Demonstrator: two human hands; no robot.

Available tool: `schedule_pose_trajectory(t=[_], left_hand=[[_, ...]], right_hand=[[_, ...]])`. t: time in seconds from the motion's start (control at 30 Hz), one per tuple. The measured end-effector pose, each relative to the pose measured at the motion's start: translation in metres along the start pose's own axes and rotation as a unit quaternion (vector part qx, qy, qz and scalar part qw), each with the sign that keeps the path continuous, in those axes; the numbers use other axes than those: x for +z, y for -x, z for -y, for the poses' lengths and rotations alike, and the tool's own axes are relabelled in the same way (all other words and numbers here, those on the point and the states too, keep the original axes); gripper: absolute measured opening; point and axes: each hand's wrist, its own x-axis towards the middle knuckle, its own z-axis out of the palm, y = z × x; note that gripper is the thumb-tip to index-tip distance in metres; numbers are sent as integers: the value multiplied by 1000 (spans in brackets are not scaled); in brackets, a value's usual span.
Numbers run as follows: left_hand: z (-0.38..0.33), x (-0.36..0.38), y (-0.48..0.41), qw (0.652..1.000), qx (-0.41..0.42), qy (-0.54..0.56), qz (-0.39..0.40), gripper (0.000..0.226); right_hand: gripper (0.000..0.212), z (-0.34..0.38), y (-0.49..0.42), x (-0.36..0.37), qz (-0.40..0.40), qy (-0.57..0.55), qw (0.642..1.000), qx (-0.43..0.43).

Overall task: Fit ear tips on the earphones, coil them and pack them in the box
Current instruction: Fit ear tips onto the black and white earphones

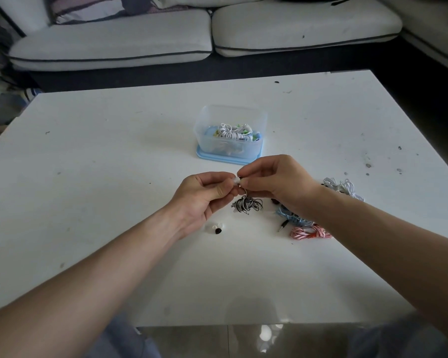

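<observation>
Grey sofa (114, 45) across the far side, 12 o'clock. White bench (101, 156) fills the middle, scuffed with dark specks. Clear box (203, 125) sits on a blue lid (217, 157) at bench centre, 12 o'clock from the hands, with coiled white earphones (230, 130) and other coloured bits inside. Left hand (204, 200) and right hand (277, 182) meet just near of the box, raised over the bench, fingertips almost touching. Left hand's thumb and forefinger pinch a white ear tip (235, 180). Right hand's fingers are curled and pinch the top end of the striped earphones (247, 204); earbud itself is hidden by the fingers. Black-and-white striped cable hangs in a loose bundle at 6 o'clock from the fingertips, whether it touches the bench is unclear. Pale loose earphones (344, 188) lie at 3 o'clock of the right hand. Blue earphones (287, 215) lie partly under the right wrist, red-white earphones (308, 232) just near of them at 5 o'clock. Black jack plug (283, 224) beside the blue cable. Spare white tips (212, 226) and a black tip (218, 230) lie by the left wrist, 6 o'clock.
</observation>
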Motion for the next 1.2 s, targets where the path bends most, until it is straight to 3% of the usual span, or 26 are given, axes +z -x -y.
schedule_pose_trajectory(t=[0.27, 0.43, 0.73, 1.0, 1.2], left_hand=[[2, -2, -2, 1000, -2, -5, -8, 17], [0, 1, 1, 1000, 1, -9, -2, 12], [0, -1, -1, 1000, 3, -10, -11, 19], [0, -1, -1, 1000, -12, -10, -5, 18], [-1, 0, -1, 1000, -4, -8, -8, 8]], right_hand=[[12, -8, 0, 6, -42, 23, 998, -30], [14, -5, -1, 1, -13, -33, 999, 14], [14, -5, -1, 3, -22, -7, 1000, -17], [13, 2, -1, -3, -14, 138, 988, -64], [13, -3, 0, 1, -2, -32, 999, 6]])
